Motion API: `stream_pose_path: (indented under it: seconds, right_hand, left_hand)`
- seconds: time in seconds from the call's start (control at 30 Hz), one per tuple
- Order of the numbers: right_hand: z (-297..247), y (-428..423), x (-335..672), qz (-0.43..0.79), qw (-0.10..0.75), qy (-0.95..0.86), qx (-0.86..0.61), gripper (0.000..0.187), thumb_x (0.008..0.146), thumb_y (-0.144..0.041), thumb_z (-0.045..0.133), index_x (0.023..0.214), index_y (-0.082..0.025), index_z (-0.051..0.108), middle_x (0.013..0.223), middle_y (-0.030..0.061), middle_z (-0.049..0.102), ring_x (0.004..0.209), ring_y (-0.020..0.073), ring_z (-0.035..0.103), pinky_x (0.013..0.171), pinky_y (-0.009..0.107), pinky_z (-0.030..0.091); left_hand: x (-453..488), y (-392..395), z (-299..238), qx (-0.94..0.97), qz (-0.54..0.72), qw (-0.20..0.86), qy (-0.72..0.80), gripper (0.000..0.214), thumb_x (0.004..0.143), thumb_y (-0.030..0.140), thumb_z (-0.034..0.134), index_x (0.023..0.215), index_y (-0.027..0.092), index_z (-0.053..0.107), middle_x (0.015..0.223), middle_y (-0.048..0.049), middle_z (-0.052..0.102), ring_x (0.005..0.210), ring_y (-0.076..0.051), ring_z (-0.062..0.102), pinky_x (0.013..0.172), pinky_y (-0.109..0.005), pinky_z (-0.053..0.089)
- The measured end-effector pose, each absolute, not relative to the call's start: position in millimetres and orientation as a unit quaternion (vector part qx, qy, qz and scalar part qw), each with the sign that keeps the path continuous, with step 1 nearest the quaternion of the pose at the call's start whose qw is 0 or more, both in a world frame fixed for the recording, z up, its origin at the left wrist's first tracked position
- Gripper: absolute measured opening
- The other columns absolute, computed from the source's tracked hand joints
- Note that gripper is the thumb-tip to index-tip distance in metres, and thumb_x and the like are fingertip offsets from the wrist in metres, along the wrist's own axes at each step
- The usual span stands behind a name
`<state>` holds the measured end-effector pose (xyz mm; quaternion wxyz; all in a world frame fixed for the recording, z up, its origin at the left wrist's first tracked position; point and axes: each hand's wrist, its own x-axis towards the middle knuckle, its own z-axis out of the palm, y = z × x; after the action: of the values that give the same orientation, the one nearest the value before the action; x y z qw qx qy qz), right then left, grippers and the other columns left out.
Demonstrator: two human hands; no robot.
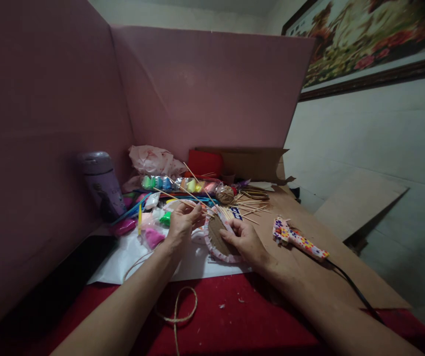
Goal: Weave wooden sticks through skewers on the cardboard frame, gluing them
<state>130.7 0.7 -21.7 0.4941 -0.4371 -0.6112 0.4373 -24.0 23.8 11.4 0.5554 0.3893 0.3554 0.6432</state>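
My right hand (247, 242) grips the right edge of a rounded cardboard piece (218, 235), thumb on its bare brown face. Pale patterned fabric is folded over the rim of that piece. My left hand (184, 222) pinches thin wooden skewers (175, 196) beside the cardboard's upper left edge. Their long ends slant up and to the left, and the near ends reach the top of the cardboard. Whether they touch it I cannot tell.
A flower-patterned glue gun (299, 241) with a black cord lies on a cardboard sheet (349, 277) at right. Behind my hands are loose skewers (251, 205), a twine ball (225, 194), scissors (255, 193) and coloured clay packs (156, 182). A purple bottle (103, 185) stands left.
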Motion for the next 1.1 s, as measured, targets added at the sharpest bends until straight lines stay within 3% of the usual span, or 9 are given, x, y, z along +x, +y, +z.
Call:
stream_pose_path:
  seconds: [1.1]
  right_hand:
    - [-22.4, 1.1, 131.8, 0.451, 0.495, -0.601, -0.436, 0.025, 0.064, -0.040, 0.064, 0.071, -0.018, 0.054, 0.063, -0.0003, 0.059, 0.058, 0.0144, 0.053, 0.053, 0.026, 0.043]
  left_hand:
    - [-23.3, 23.1, 12.5, 0.387, 0.646, 0.557, 0.352, 0.035, 0.049, 0.032, 0.080, 0.064, 0.015, 0.054, 0.062, 0.0008, 0.064, 0.052, -0.010, 0.059, 0.053, -0.022, 0.047]
